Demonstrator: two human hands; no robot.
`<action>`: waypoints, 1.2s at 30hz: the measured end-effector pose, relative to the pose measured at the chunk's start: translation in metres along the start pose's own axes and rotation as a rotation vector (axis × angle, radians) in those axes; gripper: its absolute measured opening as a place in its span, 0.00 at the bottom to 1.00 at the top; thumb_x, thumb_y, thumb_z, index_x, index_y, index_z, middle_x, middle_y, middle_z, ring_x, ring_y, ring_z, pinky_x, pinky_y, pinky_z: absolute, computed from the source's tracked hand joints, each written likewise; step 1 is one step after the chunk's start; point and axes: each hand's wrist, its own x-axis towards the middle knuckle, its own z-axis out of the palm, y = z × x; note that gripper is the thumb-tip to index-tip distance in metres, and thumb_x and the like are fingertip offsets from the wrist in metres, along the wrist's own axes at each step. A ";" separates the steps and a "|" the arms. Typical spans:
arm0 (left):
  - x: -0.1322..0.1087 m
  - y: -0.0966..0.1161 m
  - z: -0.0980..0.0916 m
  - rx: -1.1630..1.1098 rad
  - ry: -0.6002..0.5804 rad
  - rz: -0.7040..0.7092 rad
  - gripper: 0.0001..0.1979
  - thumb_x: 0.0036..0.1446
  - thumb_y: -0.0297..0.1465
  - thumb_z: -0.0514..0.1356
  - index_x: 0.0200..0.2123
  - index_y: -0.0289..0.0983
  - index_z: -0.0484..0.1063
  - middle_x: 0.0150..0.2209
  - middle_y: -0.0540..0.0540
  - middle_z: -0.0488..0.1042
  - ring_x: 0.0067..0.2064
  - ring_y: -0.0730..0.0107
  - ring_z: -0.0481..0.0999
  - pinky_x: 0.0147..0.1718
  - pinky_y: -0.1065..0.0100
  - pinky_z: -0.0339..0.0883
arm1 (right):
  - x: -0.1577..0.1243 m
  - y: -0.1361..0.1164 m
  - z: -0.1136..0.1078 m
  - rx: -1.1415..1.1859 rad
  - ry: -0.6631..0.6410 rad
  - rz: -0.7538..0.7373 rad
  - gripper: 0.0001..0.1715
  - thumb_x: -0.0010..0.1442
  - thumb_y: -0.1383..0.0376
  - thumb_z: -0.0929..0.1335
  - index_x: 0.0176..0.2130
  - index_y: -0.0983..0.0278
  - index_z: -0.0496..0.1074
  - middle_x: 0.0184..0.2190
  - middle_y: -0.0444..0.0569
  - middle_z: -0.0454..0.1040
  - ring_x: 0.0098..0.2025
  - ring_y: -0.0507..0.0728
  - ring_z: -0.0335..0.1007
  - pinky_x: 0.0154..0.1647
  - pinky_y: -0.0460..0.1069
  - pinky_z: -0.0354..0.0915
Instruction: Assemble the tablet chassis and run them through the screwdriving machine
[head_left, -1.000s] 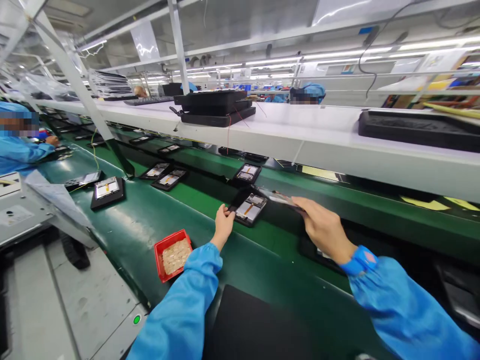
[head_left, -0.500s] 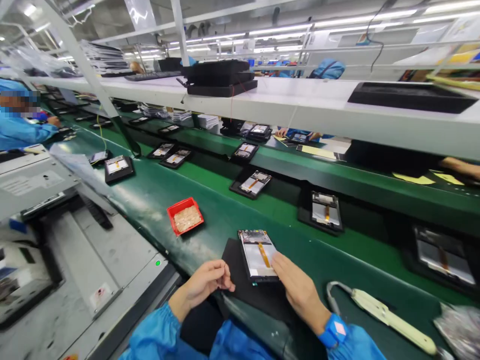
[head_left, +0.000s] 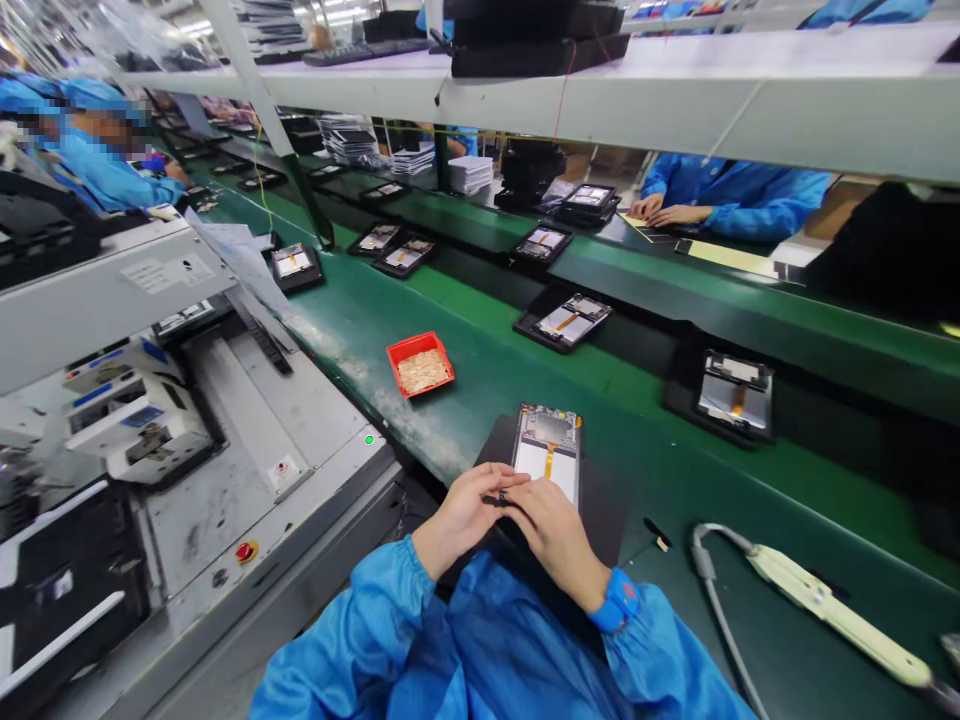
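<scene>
An open tablet unit (head_left: 548,458) with an orange ribbon cable lies on a black mat (head_left: 609,500) at the near edge of the green conveyor. My left hand (head_left: 465,510) and my right hand (head_left: 551,535) meet at the unit's near end. Both have their fingers pinched together around a small dark part (head_left: 501,497) between the fingertips. My sleeves are blue, and a blue wrist strap (head_left: 618,602) sits on the right wrist.
A red tray (head_left: 420,364) of small gold parts sits left of the mat. Several more units on black trays (head_left: 562,320) ride the belt beyond. A cream handheld tool (head_left: 825,605) with a grey cord lies to the right. A grey machine (head_left: 187,400) stands left. Co-workers in blue sit across (head_left: 727,195) and far left.
The view has dropped lower and nearer. My left hand moved right to meet the right hand at the unit's near end. The unit now lies straighter on the mat.
</scene>
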 end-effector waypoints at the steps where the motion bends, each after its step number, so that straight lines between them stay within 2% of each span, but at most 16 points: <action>1: -0.001 0.001 -0.001 0.019 -0.009 0.005 0.14 0.50 0.31 0.68 0.39 0.30 0.74 0.41 0.35 0.79 0.39 0.64 0.78 0.39 0.65 0.69 | 0.001 0.002 0.003 0.072 0.019 0.059 0.12 0.68 0.60 0.64 0.41 0.59 0.77 0.38 0.52 0.77 0.41 0.60 0.70 0.44 0.55 0.66; 3: -0.005 0.002 -0.002 0.138 0.014 0.065 0.16 0.55 0.37 0.65 0.42 0.31 0.74 0.40 0.37 0.79 0.40 0.63 0.78 0.42 0.64 0.69 | 0.002 0.006 0.006 0.271 0.061 0.268 0.14 0.65 0.56 0.66 0.36 0.60 0.77 0.34 0.51 0.77 0.37 0.59 0.70 0.41 0.54 0.66; 5: -0.011 0.003 -0.003 0.422 0.121 0.243 0.16 0.60 0.41 0.61 0.43 0.34 0.74 0.38 0.41 0.78 0.38 0.63 0.78 0.42 0.63 0.68 | 0.001 0.010 0.008 0.528 0.096 0.549 0.17 0.60 0.51 0.70 0.31 0.62 0.76 0.26 0.48 0.74 0.28 0.56 0.66 0.31 0.50 0.63; 7: -0.020 0.002 -0.002 0.795 0.236 0.483 0.12 0.63 0.39 0.58 0.40 0.37 0.74 0.35 0.45 0.76 0.35 0.66 0.75 0.40 0.65 0.67 | 0.001 0.012 0.010 0.807 0.119 0.764 0.21 0.54 0.48 0.73 0.27 0.64 0.73 0.21 0.45 0.69 0.22 0.51 0.58 0.24 0.47 0.56; 9: -0.028 0.001 0.001 1.105 0.254 0.657 0.09 0.64 0.34 0.56 0.35 0.38 0.75 0.33 0.46 0.75 0.34 0.67 0.73 0.39 0.67 0.65 | 0.000 0.010 0.014 1.042 0.126 0.848 0.24 0.50 0.48 0.76 0.25 0.65 0.71 0.21 0.43 0.66 0.22 0.49 0.55 0.23 0.46 0.53; 12: -0.033 -0.003 0.007 1.325 0.205 0.740 0.09 0.63 0.28 0.54 0.36 0.38 0.75 0.35 0.45 0.75 0.37 0.66 0.74 0.40 0.67 0.65 | -0.001 0.006 0.019 1.235 0.104 0.849 0.25 0.49 0.48 0.77 0.25 0.65 0.69 0.22 0.42 0.64 0.24 0.48 0.54 0.25 0.46 0.54; 15: -0.031 -0.005 0.009 1.400 0.208 0.725 0.09 0.63 0.26 0.54 0.38 0.38 0.76 0.36 0.45 0.76 0.38 0.66 0.74 0.40 0.67 0.65 | -0.002 0.003 0.024 1.266 0.080 0.835 0.25 0.50 0.48 0.76 0.26 0.65 0.70 0.23 0.43 0.65 0.24 0.49 0.55 0.26 0.46 0.54; 19: -0.030 -0.006 0.007 1.470 0.204 0.699 0.11 0.64 0.27 0.54 0.38 0.38 0.77 0.35 0.45 0.76 0.37 0.66 0.75 0.39 0.67 0.66 | -0.005 0.003 0.028 1.182 0.097 0.798 0.24 0.52 0.47 0.74 0.26 0.64 0.70 0.23 0.44 0.65 0.25 0.50 0.56 0.27 0.47 0.56; 23: -0.034 -0.005 0.005 1.578 0.195 0.696 0.11 0.64 0.27 0.53 0.40 0.37 0.77 0.36 0.44 0.76 0.37 0.65 0.75 0.38 0.66 0.66 | -0.010 0.007 0.035 0.957 0.179 0.736 0.21 0.55 0.49 0.73 0.29 0.64 0.72 0.24 0.44 0.67 0.26 0.51 0.58 0.28 0.47 0.56; 28: -0.037 -0.006 0.003 1.693 0.166 0.701 0.13 0.65 0.27 0.51 0.39 0.37 0.76 0.36 0.43 0.76 0.37 0.63 0.74 0.38 0.65 0.66 | -0.016 0.013 0.039 0.795 0.168 0.630 0.20 0.59 0.49 0.70 0.30 0.63 0.73 0.23 0.44 0.68 0.27 0.53 0.60 0.30 0.47 0.57; 32: -0.037 -0.005 0.002 1.716 0.157 0.683 0.13 0.65 0.26 0.50 0.38 0.36 0.75 0.35 0.43 0.75 0.36 0.64 0.73 0.37 0.65 0.65 | -0.017 0.014 0.039 0.769 0.138 0.592 0.20 0.60 0.49 0.69 0.30 0.63 0.72 0.24 0.44 0.68 0.27 0.53 0.60 0.31 0.47 0.58; 36: -0.039 0.000 0.005 1.730 0.150 0.650 0.13 0.65 0.26 0.50 0.37 0.36 0.75 0.35 0.44 0.75 0.36 0.64 0.74 0.36 0.66 0.64 | -0.015 0.013 0.040 0.842 0.123 0.612 0.21 0.60 0.49 0.69 0.30 0.63 0.71 0.24 0.43 0.67 0.27 0.52 0.59 0.29 0.47 0.57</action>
